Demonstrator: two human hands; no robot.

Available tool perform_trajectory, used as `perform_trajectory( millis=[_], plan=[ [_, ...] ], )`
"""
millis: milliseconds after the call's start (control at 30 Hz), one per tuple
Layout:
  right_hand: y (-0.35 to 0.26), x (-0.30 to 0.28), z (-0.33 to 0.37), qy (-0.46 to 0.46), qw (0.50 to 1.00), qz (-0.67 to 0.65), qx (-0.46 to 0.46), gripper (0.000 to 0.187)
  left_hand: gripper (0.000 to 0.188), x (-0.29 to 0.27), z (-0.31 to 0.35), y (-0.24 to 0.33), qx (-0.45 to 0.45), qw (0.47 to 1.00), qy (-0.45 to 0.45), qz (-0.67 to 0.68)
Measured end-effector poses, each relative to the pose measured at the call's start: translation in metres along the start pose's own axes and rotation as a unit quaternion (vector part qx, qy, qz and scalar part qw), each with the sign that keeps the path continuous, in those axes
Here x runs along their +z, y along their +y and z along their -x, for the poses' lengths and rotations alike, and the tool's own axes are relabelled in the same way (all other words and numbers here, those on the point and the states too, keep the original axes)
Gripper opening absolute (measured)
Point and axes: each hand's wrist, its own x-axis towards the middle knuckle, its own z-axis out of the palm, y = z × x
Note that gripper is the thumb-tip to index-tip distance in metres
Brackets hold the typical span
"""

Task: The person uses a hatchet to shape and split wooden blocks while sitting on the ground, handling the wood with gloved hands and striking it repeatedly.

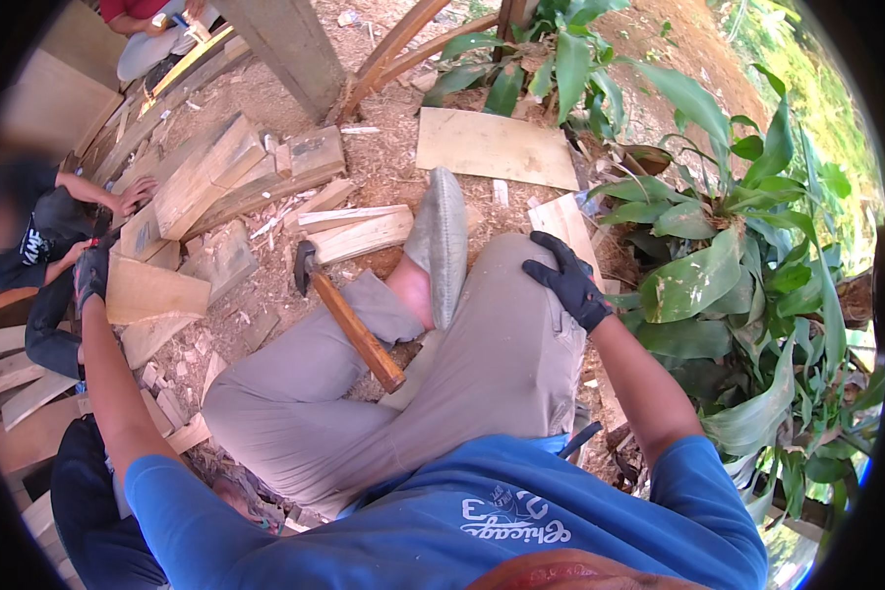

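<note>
The person sits on the ground, in a blue shirt and tan trousers. The hammer lies across the bent left leg, its dark head beyond the shin and its wooden handle slanting down toward the lap; neither hand touches it.

The left hand, in a dark glove, reaches out to the far left, just beside a pale block. Its fingers are too small and partly hidden, so one cannot tell whether they are clenched, released or grasping something.

The right hand, gloved too, rests on the right knee with its fingers spread and released.

Close to the left hand, a co-worker in dark clothes leans in, one bare hand at the wood beside a thick beam. Ahead lie a split piece, near the shoe, and a flat board. Leafy plants stand on the right. At the upper left sits another person in red.
</note>
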Motion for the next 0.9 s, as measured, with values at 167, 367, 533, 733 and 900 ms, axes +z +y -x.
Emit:
perform_trajectory(
  millis=[167, 367, 533, 733, 900],
  plan=[
    [0.014, 0.004, -0.008, -0.005, 1.000, -0.019, -0.002, 0.074, 0.053, -0.009, 0.010, 0.002, 0.046, 0.999, 0.011, -0.017],
    [-0.017, 0.007, -0.009, -0.033, 0.999, -0.012, 0.009, 0.072, 0.053, 0.006, 0.034, -0.013, 0.067, 0.992, 0.064, 0.084],
    [0.004, 0.009, -0.006, -0.014, 1.000, 0.020, -0.010, 0.073, 0.067, -0.043, 0.080, 0.068, 0.008, 0.993, 0.009, 0.116],
    [-0.031, 0.007, -0.008, -0.004, 0.985, 0.172, -0.012, 0.071, 0.068, -0.052, 0.095, 0.075, -0.028, 0.993, 0.029, 0.115],
    [-0.131, 0.076, 0.008, 0.041, 0.950, 0.309, -0.010, 0.059, 0.070, -0.055, 0.092, 0.077, -0.036, 0.993, 0.010, 0.110]
  ],
)
